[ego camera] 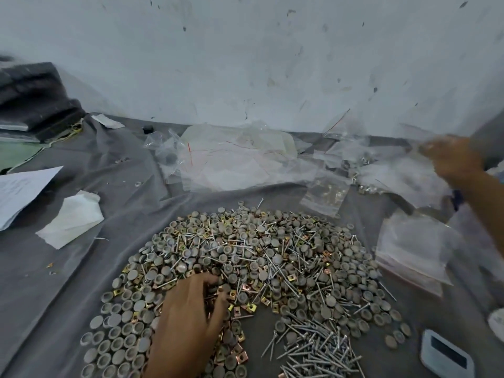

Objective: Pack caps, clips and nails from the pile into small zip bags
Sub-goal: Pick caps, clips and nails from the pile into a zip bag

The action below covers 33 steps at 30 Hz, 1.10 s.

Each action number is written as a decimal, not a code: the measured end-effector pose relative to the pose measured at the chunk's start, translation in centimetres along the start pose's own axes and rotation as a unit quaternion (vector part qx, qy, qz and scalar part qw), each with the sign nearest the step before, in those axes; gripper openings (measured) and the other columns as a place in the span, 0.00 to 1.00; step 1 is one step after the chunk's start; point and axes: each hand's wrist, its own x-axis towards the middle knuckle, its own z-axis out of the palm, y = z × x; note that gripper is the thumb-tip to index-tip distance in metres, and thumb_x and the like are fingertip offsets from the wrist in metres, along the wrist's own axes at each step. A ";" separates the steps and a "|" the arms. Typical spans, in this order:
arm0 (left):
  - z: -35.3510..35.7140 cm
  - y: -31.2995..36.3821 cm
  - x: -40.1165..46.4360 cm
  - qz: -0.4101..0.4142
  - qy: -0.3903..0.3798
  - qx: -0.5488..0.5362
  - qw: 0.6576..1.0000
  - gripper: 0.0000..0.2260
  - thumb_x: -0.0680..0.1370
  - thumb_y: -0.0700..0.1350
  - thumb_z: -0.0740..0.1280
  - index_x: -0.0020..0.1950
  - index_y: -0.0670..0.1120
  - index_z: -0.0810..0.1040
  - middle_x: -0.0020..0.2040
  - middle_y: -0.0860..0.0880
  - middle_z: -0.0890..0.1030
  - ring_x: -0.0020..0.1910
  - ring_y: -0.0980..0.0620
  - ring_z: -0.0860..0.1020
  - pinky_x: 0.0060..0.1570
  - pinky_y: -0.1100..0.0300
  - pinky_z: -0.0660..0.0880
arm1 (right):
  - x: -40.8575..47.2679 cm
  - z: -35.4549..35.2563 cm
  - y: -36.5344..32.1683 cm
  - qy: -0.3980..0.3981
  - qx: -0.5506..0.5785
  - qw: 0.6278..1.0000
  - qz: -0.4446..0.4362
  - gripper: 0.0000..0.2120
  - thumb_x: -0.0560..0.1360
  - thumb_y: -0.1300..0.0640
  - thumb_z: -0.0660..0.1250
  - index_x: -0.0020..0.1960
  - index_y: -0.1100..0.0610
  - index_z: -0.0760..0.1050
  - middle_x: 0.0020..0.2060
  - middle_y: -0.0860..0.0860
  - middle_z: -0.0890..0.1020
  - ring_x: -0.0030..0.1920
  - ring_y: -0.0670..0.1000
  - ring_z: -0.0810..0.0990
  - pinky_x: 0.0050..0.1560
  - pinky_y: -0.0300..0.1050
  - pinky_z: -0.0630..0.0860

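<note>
A broad pile [253, 257] of grey round caps, brass square clips and silver nails covers the grey cloth in front of me. My left hand [191, 306] lies on the pile's near side, fingers bent down into the caps and clips; whether it holds any is hidden. A separate heap of nails [316, 350] lies at the near right. My right hand [452, 156] is blurred at the far right, over the filled zip bags [395, 175], and seems to grip clear plastic. Empty zip bags [234, 156] lie heaped by the wall.
A stack of small bags [414, 252] lies right of the pile. White tissue [73, 216] and paper sheets [19, 192] are at the left, dark folded material [35, 99] at the far left. A white device [447, 356] sits at the near right. The wall [245, 50] closes the back.
</note>
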 end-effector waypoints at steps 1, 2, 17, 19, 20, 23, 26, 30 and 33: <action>0.0 -0.1 0.0 -0.001 0.000 0.002 1.000 0.18 0.73 0.70 0.46 0.56 0.65 0.63 0.53 0.60 0.70 0.55 0.58 0.68 0.53 0.60 0.65 | 0.9 0.7 1.1 -0.018 -0.028 0.999 0.003 0.11 0.81 0.63 0.62 0.57 0.68 0.78 0.56 0.69 0.79 0.57 0.69 0.77 0.60 0.64 0.73; 0.1 -0.2 0.1 -0.001 0.000 0.002 1.000 0.16 0.74 0.70 0.48 0.56 0.66 0.62 0.54 0.61 0.69 0.55 0.59 0.67 0.52 0.60 0.64 | 1.2 1.7 2.0 -0.045 -0.066 0.997 -0.005 0.11 0.80 0.63 0.64 0.59 0.67 0.78 0.59 0.69 0.79 0.60 0.69 0.77 0.63 0.64 0.72; 0.9 -1.8 0.8 0.099 0.087 -0.001 0.991 0.06 0.74 0.41 0.75 0.50 0.49 0.85 0.50 0.55 0.81 0.50 0.54 0.79 0.51 0.47 0.78 | -13.7 7.8 14.4 -0.306 -0.111 0.940 -0.102 0.21 0.54 0.35 0.77 0.44 0.34 0.76 0.38 0.35 0.77 0.38 0.41 0.78 0.40 0.46 0.76; 1.1 -1.9 0.7 0.104 0.093 -0.003 0.990 0.05 0.75 0.41 0.73 0.49 0.48 0.84 0.50 0.54 0.81 0.50 0.52 0.79 0.50 0.46 0.78 | -15.0 8.2 15.7 -0.268 -0.128 0.947 -0.121 0.15 0.61 0.47 0.77 0.44 0.33 0.79 0.35 0.35 0.78 0.36 0.41 0.78 0.37 0.46 0.77; 1.1 -1.9 0.6 0.105 0.096 -0.007 0.990 0.04 0.76 0.41 0.72 0.49 0.48 0.84 0.49 0.54 0.80 0.49 0.52 0.78 0.50 0.46 0.78 | -15.4 8.3 16.1 -0.251 -0.128 0.951 -0.126 0.17 0.65 0.51 0.76 0.45 0.30 0.77 0.36 0.37 0.80 0.37 0.43 0.80 0.40 0.48 0.79; 1.0 -1.9 0.6 0.106 0.106 -0.016 0.989 0.05 0.77 0.40 0.70 0.48 0.50 0.81 0.48 0.57 0.79 0.48 0.53 0.77 0.48 0.47 0.76 | -16.3 7.7 16.4 -0.181 -0.131 0.967 -0.125 0.25 0.68 0.56 0.77 0.48 0.31 0.70 0.44 0.44 0.83 0.44 0.53 0.82 0.48 0.56 0.80; 0.9 -2.0 0.6 0.109 0.116 -0.012 0.987 0.09 0.74 0.37 0.73 0.46 0.51 0.80 0.44 0.58 0.78 0.43 0.54 0.77 0.44 0.50 0.76 | -18.6 5.3 12.3 -0.178 -0.148 0.965 -0.122 0.19 0.73 0.57 0.74 0.43 0.33 0.71 0.40 0.44 0.82 0.40 0.50 0.81 0.43 0.55 0.80; 1.1 -2.4 1.1 0.109 0.123 -0.009 0.986 0.10 0.72 0.37 0.75 0.48 0.50 0.81 0.43 0.58 0.79 0.43 0.56 0.76 0.44 0.54 0.76 | -19.9 3.1 9.2 -0.083 -0.091 0.983 -0.133 0.13 0.76 0.60 0.71 0.44 0.41 0.76 0.34 0.44 0.79 0.34 0.49 0.78 0.36 0.52 0.79; 1.1 -1.9 1.1 0.109 0.129 -0.022 0.985 0.06 0.76 0.44 0.71 0.51 0.53 0.80 0.44 0.60 0.76 0.45 0.58 0.75 0.46 0.55 0.75 | -19.6 2.3 8.4 -0.036 -0.045 0.989 -0.134 0.09 0.75 0.61 0.72 0.50 0.47 0.79 0.38 0.45 0.80 0.38 0.52 0.80 0.40 0.53 0.79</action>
